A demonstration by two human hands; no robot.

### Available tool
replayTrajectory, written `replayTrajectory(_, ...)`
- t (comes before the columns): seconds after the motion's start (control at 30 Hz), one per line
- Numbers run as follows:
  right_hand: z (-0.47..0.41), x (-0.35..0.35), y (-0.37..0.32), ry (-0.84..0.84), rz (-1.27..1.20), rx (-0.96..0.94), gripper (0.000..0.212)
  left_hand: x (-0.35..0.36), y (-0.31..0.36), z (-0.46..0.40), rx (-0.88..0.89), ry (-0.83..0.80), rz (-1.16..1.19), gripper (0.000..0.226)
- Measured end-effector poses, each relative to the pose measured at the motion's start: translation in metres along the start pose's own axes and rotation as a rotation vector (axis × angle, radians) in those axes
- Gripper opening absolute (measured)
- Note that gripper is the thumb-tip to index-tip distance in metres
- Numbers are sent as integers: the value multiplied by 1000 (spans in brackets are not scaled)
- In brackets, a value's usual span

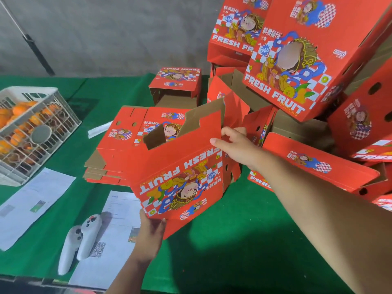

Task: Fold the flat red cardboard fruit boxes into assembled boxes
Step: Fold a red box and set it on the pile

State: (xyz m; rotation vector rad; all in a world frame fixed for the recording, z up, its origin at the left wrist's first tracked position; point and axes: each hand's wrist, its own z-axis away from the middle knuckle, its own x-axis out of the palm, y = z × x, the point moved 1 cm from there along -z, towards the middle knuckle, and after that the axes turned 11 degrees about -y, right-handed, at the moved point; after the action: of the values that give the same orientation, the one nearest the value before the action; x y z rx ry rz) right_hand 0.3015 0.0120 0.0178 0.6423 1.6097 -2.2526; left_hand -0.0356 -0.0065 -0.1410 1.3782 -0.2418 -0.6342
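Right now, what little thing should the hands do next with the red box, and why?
Probably fold the raised top flaps inward. The box is popped open, the left hand holds its bottom corner, and the right hand already grips its far top edge beside those upright flaps.

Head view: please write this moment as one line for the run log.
stage: folding | left hand: grips half-open red box at lower corner | right hand: fingers on its right edge | flat stack: behind

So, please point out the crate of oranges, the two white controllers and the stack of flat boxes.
crate of oranges (63, 112): head view, right wall.
white controllers (81, 240): head view, right one's handle.
stack of flat boxes (118, 143): head view, top sheet.
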Motion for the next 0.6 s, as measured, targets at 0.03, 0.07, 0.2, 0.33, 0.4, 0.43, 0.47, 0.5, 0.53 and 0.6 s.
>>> replayTrajectory(0.03, 7, 3, 1, 10, 37, -7, 41, 4, 0, -3, -48, 37, 49, 51)
replayTrajectory(0.07, 15, 6, 1, 39, 61, -15, 48, 8, 1, -5, -91, 47, 94, 51)
replayTrajectory(0.2, 54, 15, 9, 290, 5, -73, 50, 17, 23, -17, -84, 111, 130, 71)
replayTrajectory(0.33, 99, 27, 26, 434, -45, -95, 45, 18, 69, -9, 207, 218, 133, 85)
replayTrajectory(0.4, 118, 29, 33, 493, -70, -178, 47, 17, 84, -2, 360, 245, 120, 81)
replayTrajectory(0.43, 126, 28, 34, 512, -88, -226, 44, 16, 89, -1, 410, 241, 95, 79)
replayTrajectory(0.47, 132, 25, 36, 517, -108, -257, 39, 16, 93, 0, 450, 235, 73, 77)
replayTrajectory(0.5, 138, 21, 38, 514, -122, -273, 33, 17, 97, 1, 476, 243, 37, 79)
replayTrajectory(0.53, 143, 17, 40, 508, -133, -272, 28, 19, 102, 1, 501, 250, -3, 82)
replayTrajectory(0.6, 152, 12, 45, 490, -145, -226, 18, 23, 112, 1, 548, 261, -70, 86)
